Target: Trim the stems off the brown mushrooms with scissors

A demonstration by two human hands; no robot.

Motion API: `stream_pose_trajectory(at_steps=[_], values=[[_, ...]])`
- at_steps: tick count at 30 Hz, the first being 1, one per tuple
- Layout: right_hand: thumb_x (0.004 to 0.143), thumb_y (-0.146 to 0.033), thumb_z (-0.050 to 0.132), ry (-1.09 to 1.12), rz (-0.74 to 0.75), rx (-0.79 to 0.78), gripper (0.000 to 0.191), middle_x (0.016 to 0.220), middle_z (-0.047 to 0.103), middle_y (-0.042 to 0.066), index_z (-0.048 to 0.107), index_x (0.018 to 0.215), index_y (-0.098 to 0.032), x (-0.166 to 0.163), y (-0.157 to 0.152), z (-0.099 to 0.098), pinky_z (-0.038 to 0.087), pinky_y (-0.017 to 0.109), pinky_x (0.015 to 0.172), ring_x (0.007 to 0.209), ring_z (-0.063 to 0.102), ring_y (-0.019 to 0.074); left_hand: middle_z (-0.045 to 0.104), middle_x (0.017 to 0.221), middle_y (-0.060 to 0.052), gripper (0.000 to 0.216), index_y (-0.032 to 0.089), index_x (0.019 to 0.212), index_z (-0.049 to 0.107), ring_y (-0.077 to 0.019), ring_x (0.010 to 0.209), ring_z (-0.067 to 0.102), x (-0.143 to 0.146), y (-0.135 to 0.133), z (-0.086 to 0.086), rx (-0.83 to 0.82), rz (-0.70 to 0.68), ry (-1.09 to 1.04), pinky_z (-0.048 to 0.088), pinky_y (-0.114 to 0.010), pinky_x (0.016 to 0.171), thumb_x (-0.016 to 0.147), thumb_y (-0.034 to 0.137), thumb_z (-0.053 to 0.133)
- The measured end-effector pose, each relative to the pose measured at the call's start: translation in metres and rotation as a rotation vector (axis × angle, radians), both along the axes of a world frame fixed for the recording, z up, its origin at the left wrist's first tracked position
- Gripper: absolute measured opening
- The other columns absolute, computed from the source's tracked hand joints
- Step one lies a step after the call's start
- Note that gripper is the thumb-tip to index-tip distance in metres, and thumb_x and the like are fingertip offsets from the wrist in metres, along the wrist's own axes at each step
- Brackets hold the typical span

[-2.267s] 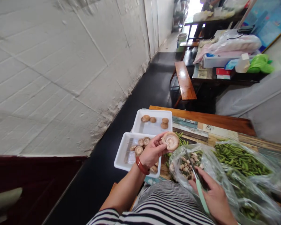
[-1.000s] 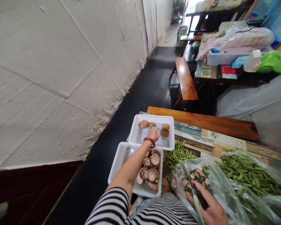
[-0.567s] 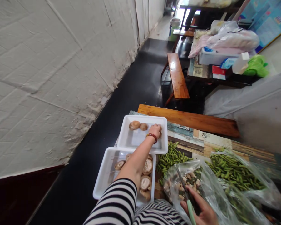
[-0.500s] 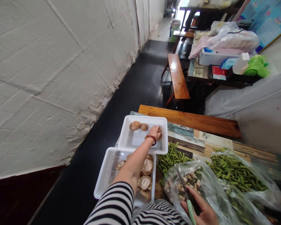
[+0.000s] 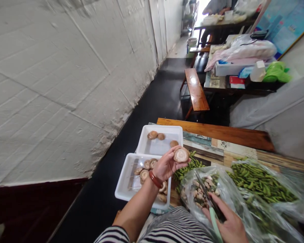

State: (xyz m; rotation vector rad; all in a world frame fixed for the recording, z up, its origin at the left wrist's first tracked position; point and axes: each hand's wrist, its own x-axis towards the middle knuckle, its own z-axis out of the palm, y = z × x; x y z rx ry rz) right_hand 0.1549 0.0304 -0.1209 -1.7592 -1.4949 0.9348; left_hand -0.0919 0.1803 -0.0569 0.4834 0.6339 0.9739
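My left hand (image 5: 167,165) is curled, thumb and fingertips pinching a round mushroom (image 5: 181,155) by its rim, its pale face turned toward me. It hangs above the table (image 5: 218,130) at the near corner of the far tray (image 5: 157,148), beside the loose green pods (image 5: 190,164). A glossy red-brown bracelet (image 5: 155,179) rings that wrist. My right hand (image 5: 228,224) is closed around the pale green handle of the scissors (image 5: 214,216), and the dark blades lie against a crinkled clear bag (image 5: 225,189) of stem pieces. Both trays are smooth white plastic, rectangular and shallow. The near tray (image 5: 125,184) holds brown-capped mushrooms, and the far one has three caps. The table's edge is varnished wood.
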Motion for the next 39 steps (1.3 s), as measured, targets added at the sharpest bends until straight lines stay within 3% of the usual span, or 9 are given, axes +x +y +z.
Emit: stream_pose_trajectory(at_steps=[3,6,11,15,20,27,33,39], values=[[0.087,-0.047,0.07,-0.106,0.166,0.179,0.037,0.114,0.082,0.005,0.075,0.119,-0.028,0.022,-0.002,0.01,0.068,0.036,0.083,0.097,0.08,0.0251,0.069,0.133,-0.019,0.054,0.017,0.139,0.058,-0.0309,0.112,0.075,0.014,-0.026,0.021,0.022,-0.01,0.012,0.059,-0.034,0.091,0.092,0.039,0.073],[0.094,-0.042,0.065,-0.197,0.2,0.342,0.037,0.118,0.081,0.006,0.068,0.127,-0.026,0.039,-0.005,0.025,0.068,0.032,0.082,0.099,0.08,0.022,0.068,0.137,-0.018,0.051,0.018,0.139,0.06,-0.0307,0.114,0.074,0.024,-0.049,0.036,0.042,-0.015,0.045,0.058,-0.034,0.092,0.092,0.037,0.072],[0.1,-0.043,0.059,-0.309,0.284,0.543,0.037,0.107,0.08,0.004,0.061,0.133,-0.025,0.063,-0.003,0.057,0.065,0.03,0.076,0.087,0.078,0.0187,0.063,0.145,-0.015,0.062,0.023,0.143,0.061,-0.0308,0.119,0.07,0.032,-0.081,0.049,0.102,-0.049,0.137,0.056,-0.039,0.098,0.084,0.024,0.081],[0.1,-0.04,0.061,-0.463,0.442,0.651,0.048,0.106,0.076,0.005,0.054,0.144,-0.026,0.086,0.003,0.078,0.062,0.032,0.079,0.091,0.076,0.0197,0.058,0.15,-0.014,0.07,0.028,0.146,0.06,-0.0304,0.119,0.068,0.038,-0.099,0.056,0.19,-0.081,0.224,0.059,-0.037,0.091,0.081,0.023,0.085],[0.095,-0.025,0.057,-0.638,0.571,0.678,0.058,0.105,0.074,0.006,0.047,0.153,-0.025,0.106,0.005,0.098,0.061,0.037,0.077,0.089,0.074,0.023,0.061,0.144,-0.013,0.065,0.028,0.142,0.063,-0.0273,0.112,0.068,0.044,-0.116,0.064,0.268,-0.075,0.318,0.061,-0.034,0.083,0.081,0.028,0.086],[0.086,-0.014,0.055,-0.718,0.586,0.768,0.057,0.1,0.074,0.007,0.058,0.142,-0.02,0.107,0.0,0.118,0.059,0.041,0.077,0.086,0.071,0.0248,0.065,0.138,-0.014,0.06,0.027,0.14,0.066,-0.0261,0.101,0.073,0.044,-0.139,0.067,0.293,-0.049,0.326,0.06,-0.029,0.075,0.083,0.029,0.084],[0.082,-0.012,0.058,-0.721,0.628,0.789,0.057,0.098,0.072,0.005,0.06,0.138,-0.021,0.107,-0.004,0.124,0.056,0.04,0.077,0.085,0.068,0.0238,0.067,0.138,-0.014,0.062,0.027,0.141,0.067,-0.0244,0.101,0.071,0.044,-0.153,0.068,0.291,-0.055,0.342,0.06,-0.03,0.077,0.082,0.029,0.086],[0.079,-0.007,0.066,-0.745,0.657,0.708,0.063,0.102,0.069,0.005,0.059,0.14,-0.023,0.113,-0.008,0.123,0.052,0.042,0.085,0.092,0.066,0.0248,0.068,0.137,-0.014,0.062,0.025,0.142,0.066,-0.0233,0.098,0.07,0.048,-0.162,0.073,0.324,-0.052,0.402,0.061,-0.031,0.077,0.083,0.03,0.084]])
